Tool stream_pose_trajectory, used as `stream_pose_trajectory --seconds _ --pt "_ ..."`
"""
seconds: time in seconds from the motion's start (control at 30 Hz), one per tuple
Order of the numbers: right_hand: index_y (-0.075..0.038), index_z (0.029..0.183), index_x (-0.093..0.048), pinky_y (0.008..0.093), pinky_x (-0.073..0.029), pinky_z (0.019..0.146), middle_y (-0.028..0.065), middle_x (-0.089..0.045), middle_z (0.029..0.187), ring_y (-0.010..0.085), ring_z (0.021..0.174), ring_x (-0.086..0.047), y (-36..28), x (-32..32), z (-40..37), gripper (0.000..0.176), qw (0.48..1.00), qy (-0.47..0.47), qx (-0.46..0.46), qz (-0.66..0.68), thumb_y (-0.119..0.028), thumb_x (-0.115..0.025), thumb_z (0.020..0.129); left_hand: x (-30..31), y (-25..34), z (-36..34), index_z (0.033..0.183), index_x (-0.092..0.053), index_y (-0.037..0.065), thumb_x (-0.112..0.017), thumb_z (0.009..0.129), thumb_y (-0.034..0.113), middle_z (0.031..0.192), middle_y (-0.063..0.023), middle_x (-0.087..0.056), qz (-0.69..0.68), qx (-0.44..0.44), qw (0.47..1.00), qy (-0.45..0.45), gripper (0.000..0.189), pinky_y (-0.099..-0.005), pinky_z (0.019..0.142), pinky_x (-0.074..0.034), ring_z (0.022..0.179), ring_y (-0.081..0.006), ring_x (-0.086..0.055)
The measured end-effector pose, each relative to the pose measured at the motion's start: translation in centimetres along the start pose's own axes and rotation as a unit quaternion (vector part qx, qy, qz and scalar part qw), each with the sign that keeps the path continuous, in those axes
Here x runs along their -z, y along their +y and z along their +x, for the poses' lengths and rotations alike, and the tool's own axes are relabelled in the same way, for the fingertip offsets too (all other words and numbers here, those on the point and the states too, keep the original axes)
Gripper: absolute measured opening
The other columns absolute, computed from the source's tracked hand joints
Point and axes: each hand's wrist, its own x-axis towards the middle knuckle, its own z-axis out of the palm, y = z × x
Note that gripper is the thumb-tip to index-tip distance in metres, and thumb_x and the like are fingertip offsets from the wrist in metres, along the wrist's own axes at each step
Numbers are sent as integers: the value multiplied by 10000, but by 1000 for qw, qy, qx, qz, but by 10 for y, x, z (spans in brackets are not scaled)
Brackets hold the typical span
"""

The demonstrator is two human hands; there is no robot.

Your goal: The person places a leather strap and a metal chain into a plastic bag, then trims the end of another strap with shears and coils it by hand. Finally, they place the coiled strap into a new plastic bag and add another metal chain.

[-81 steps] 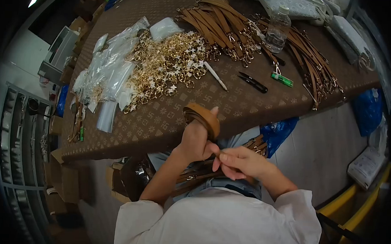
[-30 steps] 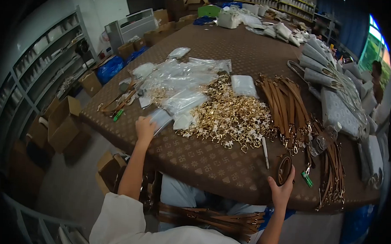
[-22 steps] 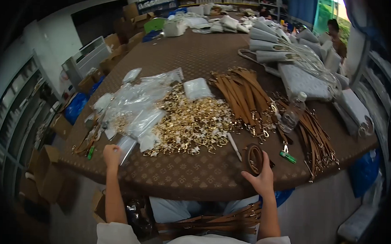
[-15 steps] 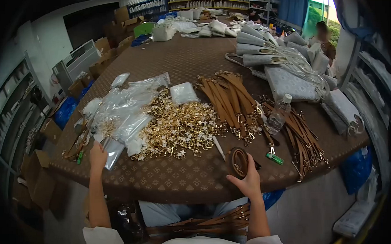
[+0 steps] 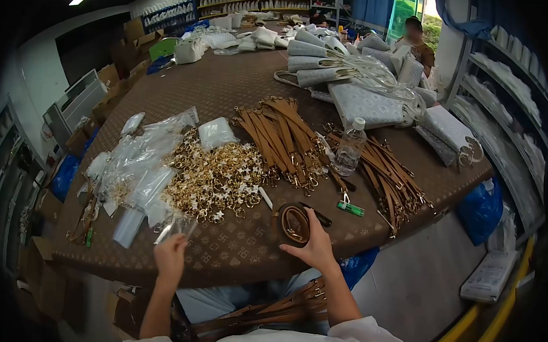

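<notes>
Pinched in my left hand [image 5: 170, 256] is a small clear plastic bag [image 5: 186, 226], just in front of the heap of gold clasps [image 5: 215, 179]. My right hand [image 5: 313, 245] curls its thumb and fingers around a coiled brown strap [image 5: 293, 225] near the table's front edge. Left of the clasps lies a pile of clear plastic bags [image 5: 137, 159]. A white stick-like item [image 5: 265, 197] rests between the clasps and the coil. Brown straps with metal hooks [image 5: 278, 137] are bunched behind, and another bunch [image 5: 391, 182] lies to the right.
A clear bottle [image 5: 350, 148] stands between the strap bunches, with a green lighter-like item [image 5: 350, 208] in front. Silvery-white bags [image 5: 365, 105] are piled at the back right. More straps [image 5: 261, 317] lie across my lap. A person [image 5: 419, 46] is at the far right.
My left hand has moved right from the pile of plastic bags and now has a small clear bag in it. My right hand stays at the coiled strap. The camera view has turned right.
</notes>
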Motion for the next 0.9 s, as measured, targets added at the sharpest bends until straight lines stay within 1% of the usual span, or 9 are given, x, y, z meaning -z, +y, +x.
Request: stream_pose_trajectory --seconds 0.1,0.17,0.2,0.27,0.37,0.5,0.7,0.77,0.9 --pt "-53 1308 -304 381 -477 822 175 -512 1147 336 1002 -561 -19 5 -9 920 993 -90 70 -12 -350 -805 597 -26 17 -9 850 -656 -21 -668 696 -13 737 -127 -653 51 -94 994 -21 155 -295 618 -498 683 -165 -641" --pt "-65 1302 -311 404 -494 762 176 -470 1167 360 939 -566 -39 -4 -20 875 969 -217 119 -28 -394 -767 631 -32 28 -5 832 -666 -13 -707 678 33 724 -97 -657 -160 70 974 -145 166 -259 594 -495 654 -139 -633" --pt "-63 1299 -312 403 -497 748 178 -443 1203 361 935 -567 -46 -15 -25 857 953 -256 161 -30 -379 -759 640 -33 33 -2 832 -666 -13 -707 678 33 724 -97 -657 -159 73 974 -145 166 -259 594 -495 654 -139 -633" --pt "-57 1288 -324 399 -505 713 178 -319 1347 353 930 -572 -54 -39 -34 817 921 -296 250 -33 -330 -752 646 -34 41 7 822 -673 -12 -719 675 53 706 -75 -656 -152 75 948 -268 167 -235 598 -493 647 -112 -623" --pt "-53 1282 -331 392 -510 684 196 -233 1408 345 882 -594 -56 -68 -37 818 904 -325 274 -51 -316 -760 636 -37 43 10 829 -676 -9 -708 681 43 699 -75 -655 -149 91 933 -316 160 -231 597 -489 644 -105 -615" --pt "-49 1276 -335 380 -512 643 216 -193 1425 332 821 -615 -62 -69 -39 823 897 -346 257 -101 -303 -769 625 -35 34 11 828 -679 -6 -704 682 41 686 -71 -653 -171 135 921 -322 156 -230 592 -487 637 -97 -607" --pt "-42 1262 -355 362 -508 606 228 -227 1407 307 765 -624 -61 -72 -44 824 905 -338 221 -134 -299 -779 604 -33 43 20 820 -680 -10 -701 687 34 672 -69 -647 -154 107 913 -363 141 -235 572 -479 612 -95 -594" --pt "-43 1262 -359 352 -510 615 233 -256 1392 294 773 -621 -59 -76 -47 841 904 -308 255 -154 -299 -786 584 -34 41 21 798 -678 -15 -706 692 40 671 -70 -646 -132 107 919 -355 123 -240 565 -474 607 -92 -587" --pt "-38 1269 -361 348 -513 635 227 -285 1379 281 791 -617 -61 -79 -47 872 888 -299 283 -203 -289 -793 554 -44 35 15 767 -655 3 -657 687 14 688 -117 -595 -71 -31 987 -138 81 -302 570 -462 619 -226 -592"
